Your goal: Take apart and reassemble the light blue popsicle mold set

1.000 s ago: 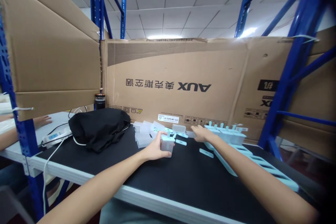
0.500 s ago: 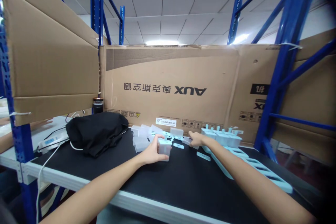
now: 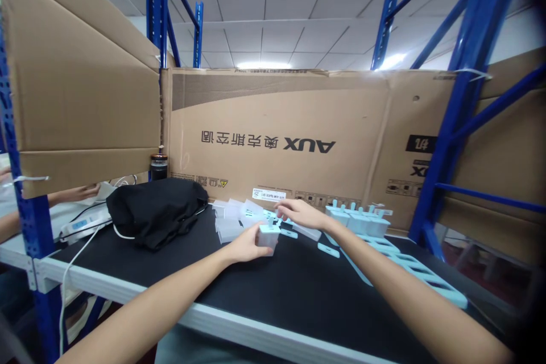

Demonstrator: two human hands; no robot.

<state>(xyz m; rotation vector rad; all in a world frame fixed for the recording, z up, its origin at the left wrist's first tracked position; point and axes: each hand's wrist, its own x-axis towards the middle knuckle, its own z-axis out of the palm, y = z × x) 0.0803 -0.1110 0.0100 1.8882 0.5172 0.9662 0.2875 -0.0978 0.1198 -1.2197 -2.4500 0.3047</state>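
My left hand (image 3: 247,243) is closed around an ice pop mold (image 3: 268,245), a clear cup with a light-blue top and a stick handle, held upright at the table's middle. Just behind and to its right, my right hand (image 3: 303,213) reaches palm-down with bent, parted fingers over small light-blue pieces; I see nothing held in it. Frosted clear mold cups (image 3: 230,228) lie in a cluster left of the held mold. A flat light-blue strip (image 3: 289,234) lies beneath my right hand, and another strip (image 3: 328,250) lies nearer to me.
Several assembled ice pop molds (image 3: 358,220) stand at the right, by a light-blue slotted tray (image 3: 430,278). A black cloth bundle (image 3: 157,213) and a white power strip (image 3: 85,226) are at the left. Cardboard (image 3: 273,114) walls the back. Another person's hand (image 3: 85,192) shows far left.
My right hand has moved left from a clear cup to above the small light-blue pieces behind the held mold. My left hand still holds the mold in nearly the same place.
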